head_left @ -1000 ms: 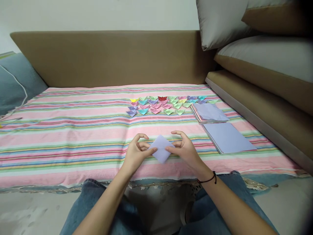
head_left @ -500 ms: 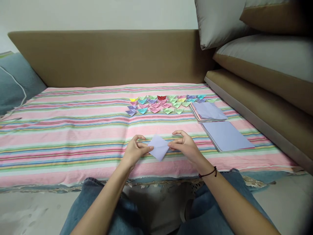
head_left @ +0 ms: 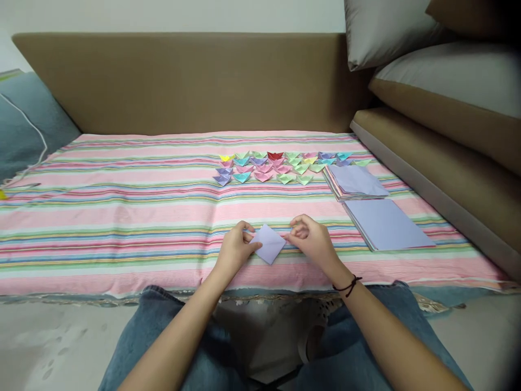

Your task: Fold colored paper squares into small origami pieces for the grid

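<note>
A small lavender sheet of origami paper (head_left: 269, 244), folded into a diamond shape, lies just above the striped cloth (head_left: 163, 217) in front of me. My left hand (head_left: 238, 245) pinches its left corner, thumb on top and fingers behind. At the right corner is my right hand (head_left: 311, 239), with its fingers curled and the thumb tip against the paper's edge. Beyond both hands, several folded paper boats (head_left: 264, 169) in pink, green, blue, purple, yellow and red stand in rows.
Two stacks of paper lie to the right: a rumpled upper stack (head_left: 358, 180) and a flat lower stack (head_left: 388, 224). Cushions (head_left: 443, 141) are piled along the right side. A brown backrest (head_left: 195, 84) runs behind the cloth. At far left is a white cable (head_left: 30, 124).
The view has shifted slightly. My right hand's fingers have curled in more, and its thumb has moved outward to the paper's right tip. My left hand keeps its pinch.
</note>
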`<state>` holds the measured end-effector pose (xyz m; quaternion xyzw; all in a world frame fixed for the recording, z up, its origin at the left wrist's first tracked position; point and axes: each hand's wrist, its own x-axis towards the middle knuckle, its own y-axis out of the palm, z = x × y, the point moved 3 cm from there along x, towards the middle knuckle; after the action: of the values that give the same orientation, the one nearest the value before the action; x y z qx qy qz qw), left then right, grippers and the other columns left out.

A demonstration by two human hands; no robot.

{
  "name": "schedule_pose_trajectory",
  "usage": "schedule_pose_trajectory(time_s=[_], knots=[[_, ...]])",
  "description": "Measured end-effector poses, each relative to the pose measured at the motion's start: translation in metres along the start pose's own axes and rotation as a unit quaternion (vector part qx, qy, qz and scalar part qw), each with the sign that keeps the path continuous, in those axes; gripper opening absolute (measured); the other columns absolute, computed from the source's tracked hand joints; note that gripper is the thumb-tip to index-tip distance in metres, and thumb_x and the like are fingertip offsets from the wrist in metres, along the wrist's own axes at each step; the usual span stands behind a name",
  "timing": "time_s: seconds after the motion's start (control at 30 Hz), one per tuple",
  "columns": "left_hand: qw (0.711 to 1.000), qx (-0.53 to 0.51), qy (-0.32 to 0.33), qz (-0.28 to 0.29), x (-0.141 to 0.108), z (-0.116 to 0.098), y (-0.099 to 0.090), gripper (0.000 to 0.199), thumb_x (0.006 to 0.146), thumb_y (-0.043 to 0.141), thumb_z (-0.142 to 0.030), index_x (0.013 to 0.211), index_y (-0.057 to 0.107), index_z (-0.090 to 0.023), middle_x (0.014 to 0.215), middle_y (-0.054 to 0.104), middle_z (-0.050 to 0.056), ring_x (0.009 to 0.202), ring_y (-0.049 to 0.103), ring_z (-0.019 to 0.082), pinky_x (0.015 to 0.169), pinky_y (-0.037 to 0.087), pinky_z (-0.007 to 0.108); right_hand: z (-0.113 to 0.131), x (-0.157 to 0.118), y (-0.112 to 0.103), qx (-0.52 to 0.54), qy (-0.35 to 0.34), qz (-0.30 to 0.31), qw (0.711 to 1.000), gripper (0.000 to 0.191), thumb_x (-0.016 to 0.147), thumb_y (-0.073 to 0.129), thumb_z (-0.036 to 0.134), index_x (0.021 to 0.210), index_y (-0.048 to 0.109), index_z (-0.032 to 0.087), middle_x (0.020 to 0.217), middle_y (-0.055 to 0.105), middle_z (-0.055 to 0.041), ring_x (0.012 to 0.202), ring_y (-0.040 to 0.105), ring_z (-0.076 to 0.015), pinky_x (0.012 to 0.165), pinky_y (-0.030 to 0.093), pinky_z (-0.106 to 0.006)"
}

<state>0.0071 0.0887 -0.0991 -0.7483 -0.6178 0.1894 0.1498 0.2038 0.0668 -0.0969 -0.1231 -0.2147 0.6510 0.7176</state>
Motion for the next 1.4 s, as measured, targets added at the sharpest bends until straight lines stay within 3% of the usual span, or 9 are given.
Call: schedule_pose_trajectory(time_s=[0.07,0.2,0.33,0.43,0.53,0.6,0.9,1.13,1.4], knots=[[1.0,0.02,0.007,0.002,0.0,-0.001,0.001,0.027,0.061,0.067,-0.012,0.081,0.05,-0.02,0.054,0.05,-0.009,0.05,0.048,0.01,0.049,0.032,0.021,0.007,-0.001,0.004,-0.026,-0.099,0.027,0.994,0.004,0.075,0.062,0.019,0.078,0.063,0.02,0.071,0.064,-0.002,0.06,0.058,-0.0153,0.055,0.044,-0.026],[0.996,0.074,0.04,-0.008,-0.002,-0.002,0.001,0.029,0.062,0.068,-0.01,0.084,0.051,-0.02,0.069,0.053,-0.006,0.058,0.051,0.011,0.056,0.038,0.023,0.01,-0.004,0.016,-0.061,-0.193,0.108,0.973,0.016,0.079,0.058,0.012,0.082,0.07,0.022,0.084,0.065,-0.0042,0.076,0.06,-0.0179,0.066,0.047,-0.03],[0.979,0.188,0.074,-0.034,-0.006,-0.006,-0.002,0.034,0.066,0.07,-0.016,0.096,0.055,-0.02,0.088,0.052,0.001,0.071,0.054,0.016,0.063,0.044,0.028,0.006,-0.005,0.019,-0.091,-0.196,0.114,0.97,0.019,0.08,0.058,0.011,0.084,0.071,0.023,0.088,0.066,-0.0045,0.082,0.06,-0.0196,0.073,0.048,-0.033],[0.941,0.288,0.174,-0.043,-0.01,-0.013,-0.003,0.033,0.069,0.069,-0.014,0.1,0.061,-0.023,0.101,0.051,0.005,0.089,0.052,0.022,0.077,0.045,0.036,0.005,-0.005,0.017,-0.07,-0.187,0.109,0.974,0.019,0.079,0.059,0.009,0.082,0.072,0.023,0.087,0.067,-0.0041,0.081,0.061,-0.0191,0.072,0.048,-0.032],[0.895,0.326,0.302,0.03,-0.014,-0.018,0.005,0.041,0.074,0.054,0.0,0.102,0.064,-0.027,0.112,0.05,0.006,0.101,0.046,0.023,0.087,0.042,0.038,0.005,-0.004,0.014,-0.033,-0.175,0.096,0.979,0.019,0.077,0.059,0.007,0.078,0.071,0.022,0.082,0.069,-0.0032,0.078,0.063,-0.0183,0.07,0.048,-0.03],[0.88,0.322,0.338,0.082,-0.016,-0.016,0.01,0.051,0.074,0.044,0.007,0.109,0.062,-0.027,0.116,0.05,0.006,0.103,0.045,0.022,0.089,0.042,0.036,0.004,-0.004,0.012,-0.021,-0.157,0.082,0.984,0.017,0.076,0.06,0.009,0.076,0.071,0.022,0.08,0.07,-0.0027,0.076,0.063,-0.0184,0.068,0.049,-0.03],[0.892,0.281,0.321,0.146,-0.01,-0.01,0.007,0.04,0.08,0.053,-0.005,0.114,0.061,-0.025,0.117,0.051,0.007,0.107,0.048,0.022,0.093,0.042,0.038,-0.007,-0.003,0.008,-0.002,-0.065,0.059,0.996,0.009,0.075,0.063,0.025,0.074,0.072,0.024,0.082,0.071,-0.0034,0.071,0.064,-0.0211,0.065,0.051,-0.034],[0.896,0.273,0.311,0.16,-0.008,-0.01,0.007,0.039,0.08,0.055,-0.005,0.113,0.062,-0.025,0.117,0.051,0.008,0.107,0.048,0.022,0.093,0.041,0.037,-0.007,-0.004,0.01,-0.017,-0.092,0.052,0.994,0.006,0.071,0.069,0.026,0.076,0.07,0.022,0.082,0.07,-0.0046,0.075,0.062,-0.0214,0.066,0.049,-0.033],[0.892,0.272,0.328,0.152,-0.007,-0.007,0.008,0.038,0.082,0.054,-0.008,0.114,0.061,-0.026,0.117,0.051,0.007,0.107,0.048,0.022,0.092,0.041,0.039,-0.001,-0.009,0.016,-0.102,-0.132,0.055,0.984,0.026,0.062,0.079,0.028,0.08,0.062,0.022,0.084,0.064,-0.0028,0.083,0.058,-0.0228,0.072,0.044,-0.034]])
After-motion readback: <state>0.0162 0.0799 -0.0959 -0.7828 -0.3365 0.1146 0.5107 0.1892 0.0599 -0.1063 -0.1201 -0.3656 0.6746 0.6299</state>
